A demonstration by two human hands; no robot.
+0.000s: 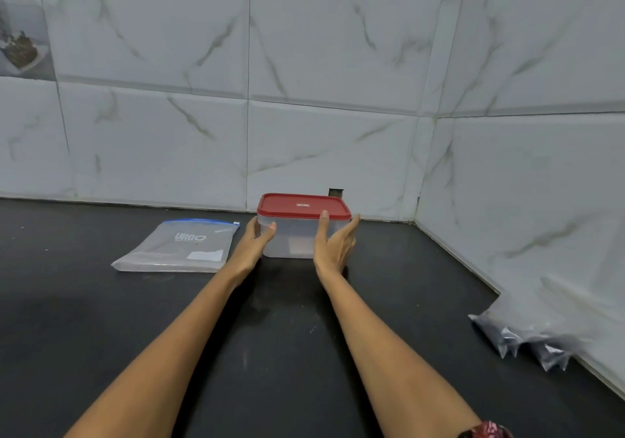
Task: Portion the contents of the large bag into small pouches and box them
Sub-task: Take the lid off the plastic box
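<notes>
Sitting between both hands' grip: box (297, 234)

Black counter (101, 329) bears box (297, 238), zip bag (179, 248), foil pouches (527, 343)

Two bare forearms with no sleeves, watch or rings visible; left hand (252, 243) and right hand (334, 243) ungloved; dark red patterned fabric band (487, 431) near the right elbow
</notes>
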